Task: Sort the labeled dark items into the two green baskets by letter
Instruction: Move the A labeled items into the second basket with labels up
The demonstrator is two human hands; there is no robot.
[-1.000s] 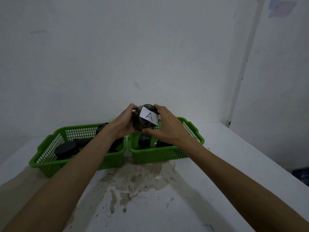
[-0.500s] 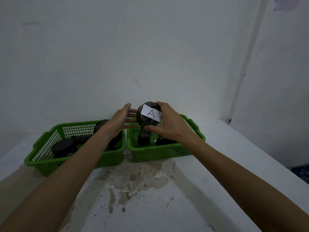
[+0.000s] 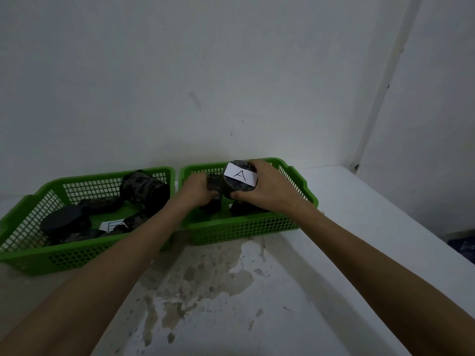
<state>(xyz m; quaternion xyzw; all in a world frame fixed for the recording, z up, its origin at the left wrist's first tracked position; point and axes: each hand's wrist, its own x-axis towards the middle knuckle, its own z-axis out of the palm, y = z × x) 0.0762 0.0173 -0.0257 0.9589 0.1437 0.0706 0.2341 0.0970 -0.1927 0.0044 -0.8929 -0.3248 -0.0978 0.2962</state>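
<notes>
Two green baskets stand side by side against the wall. Over the right basket, my right hand grips a dark round item with a white label "A", held low inside the rim. My left hand reaches into the same basket and is closed on a second dark item that touches the "A" item's left side. More dark items lie under my hands, mostly hidden. The left basket holds several dark items, among them a black disc, a mottled roll and a partly hidden white label.
The baskets sit on a white table with a large brownish stain in front of them. A wall runs close behind the baskets, and a corner with a vertical strip rises at the right. The table's right edge drops off beyond my right arm.
The "A" item has come down from above the baskets into the right basket. My left hand, open beside it half a second ago, is now closed on another dark item there.
</notes>
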